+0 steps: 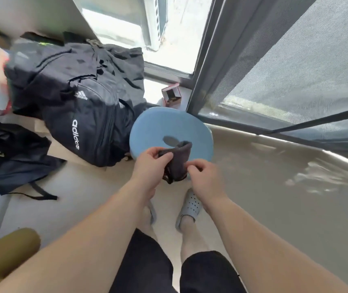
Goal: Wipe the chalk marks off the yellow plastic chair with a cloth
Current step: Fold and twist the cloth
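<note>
Nearest, at 8 o'clock, a yellowish rounded shape [8, 250], perhaps the chair, is only half in view. Toward 12, left hand [150, 163] and right hand [205, 176] each pinch the dark cloth [177, 163] over a blue round seat [164, 123]. Such fingertip holds could let it slip while wiping.

1. Backpack [80, 96] sat just left of stool [169, 123].
2. Small box [171, 95] behind stool.
3. Cloth [175, 161] over stool's near edge, pinched by left hand [150, 166] and right hand [204, 176].
4. Slipper [191, 205] just before stool.
5. Flat bag [14, 157] well left of stool.
</note>
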The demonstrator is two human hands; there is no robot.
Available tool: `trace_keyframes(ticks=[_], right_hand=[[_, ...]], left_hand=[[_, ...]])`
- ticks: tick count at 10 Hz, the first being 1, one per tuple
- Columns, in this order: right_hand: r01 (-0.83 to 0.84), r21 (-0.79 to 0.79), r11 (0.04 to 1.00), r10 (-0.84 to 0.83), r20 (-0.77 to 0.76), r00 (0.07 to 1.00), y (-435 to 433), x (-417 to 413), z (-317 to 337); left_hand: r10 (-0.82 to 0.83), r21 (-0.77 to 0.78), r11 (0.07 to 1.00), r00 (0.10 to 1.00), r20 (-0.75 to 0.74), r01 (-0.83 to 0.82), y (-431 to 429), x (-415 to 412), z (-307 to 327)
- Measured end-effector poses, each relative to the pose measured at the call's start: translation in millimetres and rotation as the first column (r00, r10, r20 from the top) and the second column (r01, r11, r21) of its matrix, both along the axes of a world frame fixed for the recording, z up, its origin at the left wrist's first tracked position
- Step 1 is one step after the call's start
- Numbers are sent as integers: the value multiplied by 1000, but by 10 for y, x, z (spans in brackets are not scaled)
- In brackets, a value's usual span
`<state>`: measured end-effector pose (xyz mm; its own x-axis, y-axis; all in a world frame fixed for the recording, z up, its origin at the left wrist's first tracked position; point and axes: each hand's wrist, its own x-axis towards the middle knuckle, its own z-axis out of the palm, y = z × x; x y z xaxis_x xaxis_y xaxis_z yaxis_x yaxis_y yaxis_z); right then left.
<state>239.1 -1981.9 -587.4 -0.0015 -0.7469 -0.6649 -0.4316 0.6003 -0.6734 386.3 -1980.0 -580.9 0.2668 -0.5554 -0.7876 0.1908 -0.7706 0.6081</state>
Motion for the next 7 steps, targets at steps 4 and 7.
trace_keyframes(ticks=[4, 7], right_hand=[[169, 394, 903, -253, 172, 952, -725, 116, -1435], [42, 41, 998, -30, -243, 970, -758, 368, -1688]], left_hand=[[-204, 93, 971, 965, -167, 221, -576, 520, -1290], [-295, 100, 956, 893, 341, 277, -602, 693, -1606]])
